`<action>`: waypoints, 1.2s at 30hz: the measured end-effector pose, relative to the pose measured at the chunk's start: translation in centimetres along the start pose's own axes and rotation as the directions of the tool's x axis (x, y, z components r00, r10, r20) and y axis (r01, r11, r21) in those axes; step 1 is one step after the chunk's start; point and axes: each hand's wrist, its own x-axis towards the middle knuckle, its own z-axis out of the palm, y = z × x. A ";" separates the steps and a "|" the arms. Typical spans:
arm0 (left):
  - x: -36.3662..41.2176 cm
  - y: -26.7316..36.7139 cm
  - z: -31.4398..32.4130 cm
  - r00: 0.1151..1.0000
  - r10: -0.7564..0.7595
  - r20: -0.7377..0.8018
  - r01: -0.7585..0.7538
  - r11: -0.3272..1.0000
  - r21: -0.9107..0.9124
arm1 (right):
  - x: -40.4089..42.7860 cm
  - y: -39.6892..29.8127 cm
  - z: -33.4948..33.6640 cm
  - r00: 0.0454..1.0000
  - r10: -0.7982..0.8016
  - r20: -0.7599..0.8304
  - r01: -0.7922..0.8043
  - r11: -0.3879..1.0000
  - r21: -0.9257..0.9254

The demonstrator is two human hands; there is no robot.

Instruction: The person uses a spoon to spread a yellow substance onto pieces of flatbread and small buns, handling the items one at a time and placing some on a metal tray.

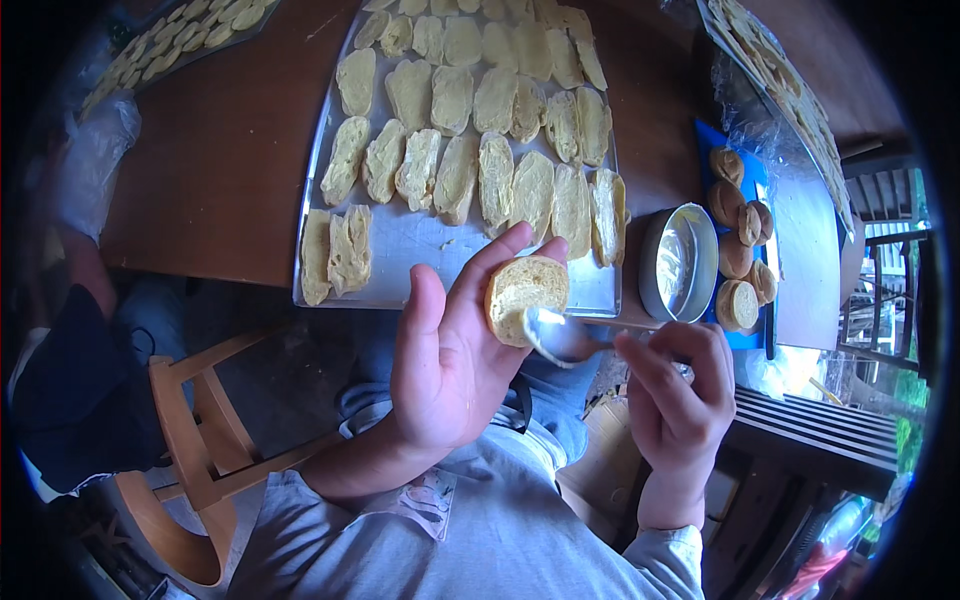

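A cut round bread slice rests on the fingers of my left hand, palm up, thumb apart. My right hand grips the handle of a metal spoon, whose bowl touches the lower right of the cut face. Beyond my hands lies a metal baking tray with rows of long bread slices coated in a pale yellow spread. Right of the tray stands a round metal tin with pale smears inside. Round bread rolls, some cut, lie on a blue board beside it.
More trays hold bread slices at the upper left and upper right. Clear plastic wrap lies by the right one. At the left are another person's arm in a plastic glove and a wooden chair. A slatted bench stands at right.
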 end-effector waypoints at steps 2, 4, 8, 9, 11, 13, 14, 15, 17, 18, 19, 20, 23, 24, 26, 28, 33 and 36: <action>-0.1 -0.1 0.1 1.000 -0.016 0.004 0.016 1.000 -0.025 | 0.1 -0.3 0.1 1.000 -0.014 0.009 0.014 1.000 0.000; -0.2 -0.2 0.1 1.000 -0.028 0.009 0.028 1.000 -0.010 | 0.2 -0.7 0.2 0.999 -0.043 0.016 0.043 0.999 -0.020; -0.2 -0.1 0.0 0.999 -0.029 0.017 0.030 0.999 -0.030 | 0.2 -0.8 0.1 0.998 -0.048 0.026 0.049 0.998 -0.031; -0.2 -0.1 0.0 1.000 -0.030 0.010 0.030 0.999 -0.020 | 0.3 -0.8 0.0 0.997 -0.059 0.046 0.061 0.997 -0.051; -0.1 0.0 -0.1 1.000 -0.031 0.002 0.031 0.999 -0.010 | 0.4 -0.8 -0.4 0.995 -0.069 0.066 0.074 0.995 -0.071; 0.0 0.0 -0.3 1.000 -0.021 0.003 0.021 0.999 -0.045 | 0.4 -0.6 -0.9 0.992 -0.082 0.097 0.094 0.988 -0.125; 0.0 0.0 -0.3 1.000 -0.022 0.002 0.022 0.999 -0.046 | 0.4 -0.5 -1.1 0.992 -0.080 0.097 0.092 0.988 -0.126; 0.0 -0.1 -0.3 1.000 -0.018 0.002 0.018 0.999 -0.036 | 0.5 -0.5 -1.3 0.994 -0.068 0.085 0.080 0.986 -0.144; 0.0 -0.2 -0.1 1.000 -0.017 0.001 0.017 1.000 -0.027 | 0.5 -0.4 -1.4 0.996 -0.055 0.074 0.066 0.984 -0.163; 0.0 -0.3 0.0 1.000 -0.030 -0.005 0.030 0.999 -0.035 | 0.6 -0.4 -1.3 0.997 -0.051 0.051 0.058 0.987 -0.153; 0.0 -0.3 0.1 0.999 -0.044 -0.011 0.043 0.998 -0.043 | 0.7 -0.5 -1.1 0.999 -0.047 0.028 0.050 0.988 -0.143; 0.0 -0.4 0.1 0.999 -0.048 -0.010 0.048 0.998 -0.044 | 0.8 -0.6 -1.0 0.999 -0.043 0.029 0.047 0.988 -0.145; -0.2 -0.2 0.2 0.998 -0.069 0.005 0.070 0.993 -0.091 | 1.0 -0.7 -0.5 0.997 -0.080 0.013 0.081 0.989 -0.124; -0.2 0.0 0.2 0.998 -0.070 0.003 0.070 0.993 -0.097 | 0.9 -0.6 -0.4 0.996 -0.082 0.028 0.085 0.990 -0.114; -0.1 0.2 -0.1 0.998 -0.068 -0.003 0.068 0.992 -0.103 | 0.8 -0.6 -0.4 0.995 -0.087 0.044 0.091 0.991 -0.100; 0.0 0.2 -0.1 0.999 -0.053 0.000 0.053 0.996 -0.075 | 0.9 -0.4 -1.2 0.994 -0.052 0.093 0.065 0.988 -0.143; 0.2 -0.1 0.1 0.998 -0.057 -0.004 0.056 0.996 -0.066 | 0.7 0.3 -1.5 0.999 0.016 0.041 -0.007 0.978 -0.210; 0.1 0.2 0.2 0.997 -0.077 0.008 0.078 0.994 -0.071 | 0.6 -0.2 -1.4 1.000 0.004 -0.006 -0.004 0.988 -0.155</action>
